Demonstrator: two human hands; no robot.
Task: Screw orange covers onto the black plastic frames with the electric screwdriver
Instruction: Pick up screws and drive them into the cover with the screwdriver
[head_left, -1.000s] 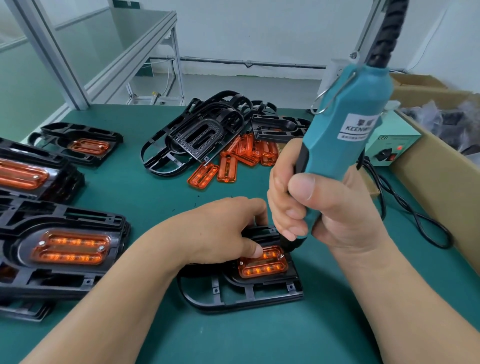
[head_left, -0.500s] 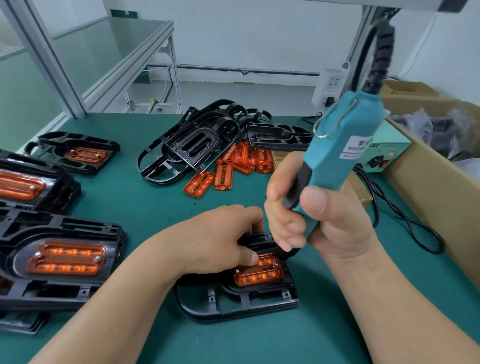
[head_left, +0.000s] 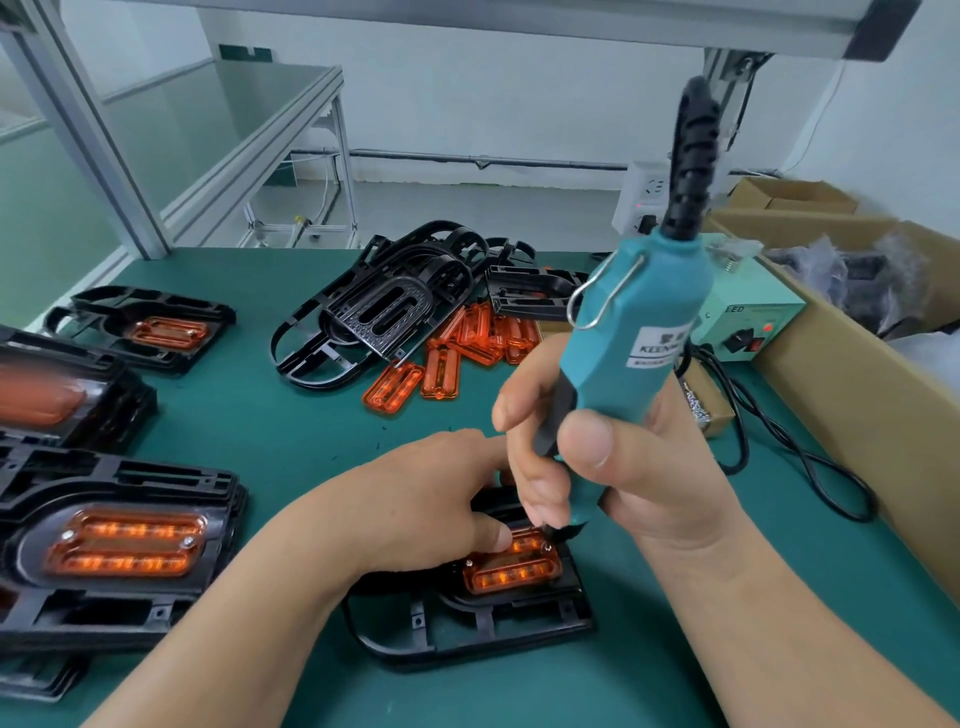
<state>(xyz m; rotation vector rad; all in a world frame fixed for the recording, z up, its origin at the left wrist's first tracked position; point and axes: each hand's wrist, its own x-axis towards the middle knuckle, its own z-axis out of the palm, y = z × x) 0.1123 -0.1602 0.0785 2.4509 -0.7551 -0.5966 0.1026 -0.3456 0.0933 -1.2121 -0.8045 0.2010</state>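
The frame (head_left: 467, 629) lies flat on the green surface (head_left: 260, 415), with an orange cover (head_left: 514, 569) seated in its recess. The left grip (head_left: 431, 499) rests over the frame's far left part, fingers loosely spread, its thumb pressing the cover's left end. The right grip (head_left: 613, 467) is wrapped tight round the teal screwdriver (head_left: 639, 332), which leans to the right above the frame, its tip down on the cover's far right corner. A screw head shows at the cover's near left corner. Left of the frame sit finished frames (head_left: 119, 540), stacked. Beyond the frame lie loose covers (head_left: 478, 332), and empty frames (head_left: 384, 306) are heaped just behind them. Right of the frame, well apart, a black cable (head_left: 779, 441) runs to a power box (head_left: 748, 322) beside a carton (head_left: 857, 395).
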